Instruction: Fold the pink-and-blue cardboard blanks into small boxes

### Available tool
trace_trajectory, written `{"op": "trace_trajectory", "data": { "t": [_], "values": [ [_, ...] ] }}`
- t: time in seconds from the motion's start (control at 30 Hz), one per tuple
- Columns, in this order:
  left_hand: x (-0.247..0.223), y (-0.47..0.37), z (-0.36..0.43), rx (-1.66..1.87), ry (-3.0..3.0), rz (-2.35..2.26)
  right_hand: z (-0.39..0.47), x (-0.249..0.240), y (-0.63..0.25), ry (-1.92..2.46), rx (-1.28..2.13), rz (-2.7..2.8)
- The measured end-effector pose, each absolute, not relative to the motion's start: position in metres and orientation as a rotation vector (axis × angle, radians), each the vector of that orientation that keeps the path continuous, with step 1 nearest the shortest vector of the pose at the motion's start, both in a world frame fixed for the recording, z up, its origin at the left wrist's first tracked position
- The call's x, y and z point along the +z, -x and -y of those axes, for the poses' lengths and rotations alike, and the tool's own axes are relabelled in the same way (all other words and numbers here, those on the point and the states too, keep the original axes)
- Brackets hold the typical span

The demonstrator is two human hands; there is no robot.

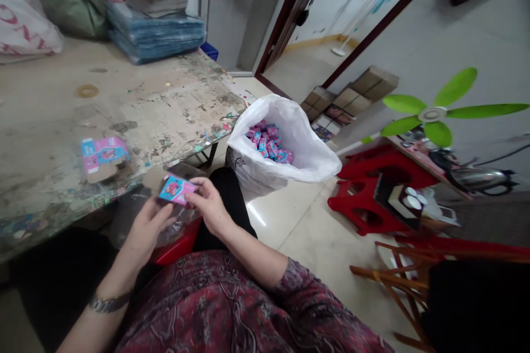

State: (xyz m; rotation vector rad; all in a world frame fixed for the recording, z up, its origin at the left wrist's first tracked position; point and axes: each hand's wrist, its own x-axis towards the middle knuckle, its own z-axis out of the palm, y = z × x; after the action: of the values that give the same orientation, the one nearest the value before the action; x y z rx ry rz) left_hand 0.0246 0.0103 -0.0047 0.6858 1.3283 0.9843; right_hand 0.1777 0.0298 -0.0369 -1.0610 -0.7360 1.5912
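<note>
A small pink and blue cardboard box (174, 188) is held above my lap, just off the table edge. A plain brown flap stands out at its left end. My right hand (210, 208) pinches the box's right end between thumb and fingers. At the lower left, my left hand (149, 224) has its curled fingers and thumb against the flap end; the exact contact is partly hidden. On the table lies a flat, unfolded pink and blue box (105, 155). Beside my knee, a white sack (285, 174) stands open with several small pink and blue boxes (269, 143) inside.
The worn, stained table (165, 99) carries a blue stack of flat sheets (159, 36) and bags at the back. A clear plastic bag and something red (178, 245) are under my hands. To the right are red stools (358, 204), a green-bladed fan (433, 115) and a wooden chair (397, 270).
</note>
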Motion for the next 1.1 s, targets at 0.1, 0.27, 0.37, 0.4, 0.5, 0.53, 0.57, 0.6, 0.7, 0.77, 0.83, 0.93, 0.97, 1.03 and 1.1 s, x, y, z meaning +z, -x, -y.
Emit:
{"op": "trace_trajectory", "data": {
  "t": [0.1, 0.27, 0.37, 0.4, 0.5, 0.53, 0.57, 0.6, 0.7, 0.77, 0.83, 0.93, 0.97, 1.03, 1.1],
  "values": [
    [-0.004, -0.03, -0.014, 1.101, -0.646, -1.341, -0.02, -0.04, -0.168, 1.062, 1.652, 0.82],
    [-0.001, -0.016, -0.019, 1.02, -0.661, -1.296, -0.025, -0.04, -0.177, 1.102, 1.5, 1.041],
    [-0.001, -0.013, -0.018, 0.89, -0.697, -1.267, -0.028, -0.04, -0.18, 1.057, 1.457, 1.119],
    [-0.001, -0.013, -0.018, 0.876, -0.704, -1.254, -0.028, -0.04, -0.18, 1.05, 1.452, 1.135],
    [-0.004, -0.014, -0.017, 0.886, -0.697, -1.219, -0.026, -0.042, -0.175, 1.06, 1.414, 1.162],
    [-0.005, -0.015, -0.016, 0.895, -0.688, -1.204, -0.025, -0.043, -0.173, 1.062, 1.399, 1.162],
    [-0.005, -0.015, -0.016, 0.904, -0.673, -1.186, -0.024, -0.044, -0.172, 1.06, 1.389, 1.16],
    [-0.006, -0.016, -0.015, 0.921, -0.65, -1.17, -0.023, -0.045, -0.17, 1.055, 1.382, 1.157],
    [-0.007, -0.019, -0.013, 1.018, -0.544, -1.103, -0.022, -0.045, -0.169, 1.045, 1.354, 1.159],
    [-0.007, -0.022, -0.011, 1.075, -0.472, -1.048, -0.022, -0.045, -0.169, 1.053, 1.326, 1.19],
    [-0.008, -0.024, -0.01, 1.088, -0.41, -1.004, -0.021, -0.044, -0.17, 1.071, 1.277, 1.264],
    [-0.008, -0.023, -0.011, 1.059, -0.316, -0.987, -0.019, -0.043, -0.172, 1.093, 1.175, 1.408],
    [-0.008, -0.022, -0.012, 1.043, -0.287, -0.985, -0.018, -0.042, -0.173, 1.096, 1.151, 1.446],
    [-0.009, -0.019, -0.014, 1.012, -0.24, -0.978, -0.017, -0.04, -0.173, 1.093, 1.138, 1.491],
    [-0.01, -0.016, -0.014, 0.989, -0.233, -0.973, -0.016, -0.037, -0.173, 1.088, 1.164, 1.502]
  ]
}}
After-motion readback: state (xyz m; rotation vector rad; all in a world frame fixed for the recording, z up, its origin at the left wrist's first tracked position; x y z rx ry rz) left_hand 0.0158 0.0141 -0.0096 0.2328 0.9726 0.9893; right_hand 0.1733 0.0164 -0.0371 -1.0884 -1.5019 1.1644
